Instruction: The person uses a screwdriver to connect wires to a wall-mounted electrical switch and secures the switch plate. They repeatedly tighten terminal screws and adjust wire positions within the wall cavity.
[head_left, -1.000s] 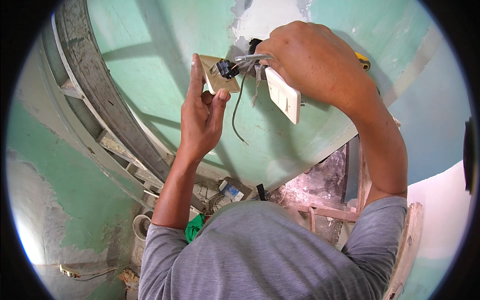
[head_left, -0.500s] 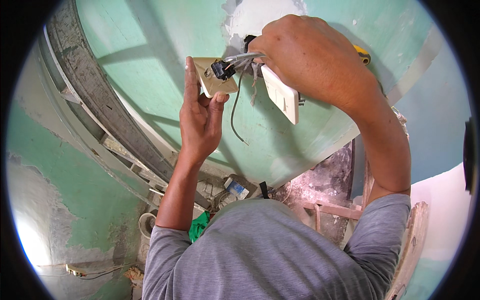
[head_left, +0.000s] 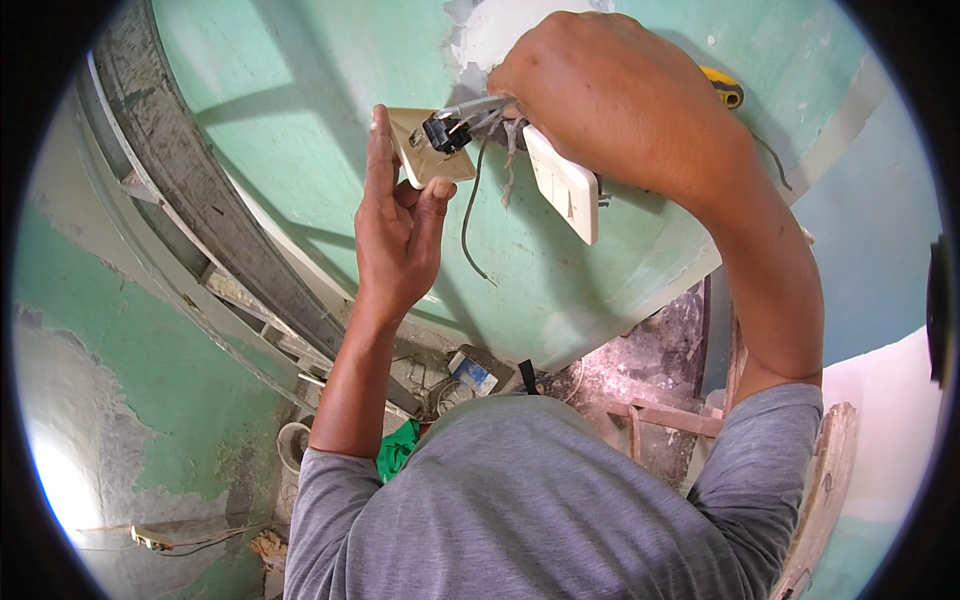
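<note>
My left hand (head_left: 398, 235) grips a cream electrical wall plate (head_left: 416, 165) by its edges, its back turned up. A black module (head_left: 447, 133) is fixed on that back. My right hand (head_left: 600, 95) is closed around what looks like a screwdriver. Its grey metal shaft (head_left: 478, 106) reaches the black module. The yellow and black handle end (head_left: 722, 88) shows beyond my hand; the middle is hidden. Below my right hand hangs a cream switch plate (head_left: 562, 185), tilted out from the wall. Grey wires (head_left: 510, 165) bunch between the plates, and one loose dark wire (head_left: 468, 225) dangles.
The green wall (head_left: 350, 60) has a white plaster patch (head_left: 500, 30). A curved grey frame (head_left: 190, 190) runs down the left. Low down are a white bucket (head_left: 291, 446), a blue and white box (head_left: 472, 372) and wooden bars (head_left: 672, 416). A dark cord (head_left: 775, 165) curves past my right forearm.
My right hand has shifted slightly up and left, with the yellow handle end rising too. My left hand and its wall plate have hardly moved.
</note>
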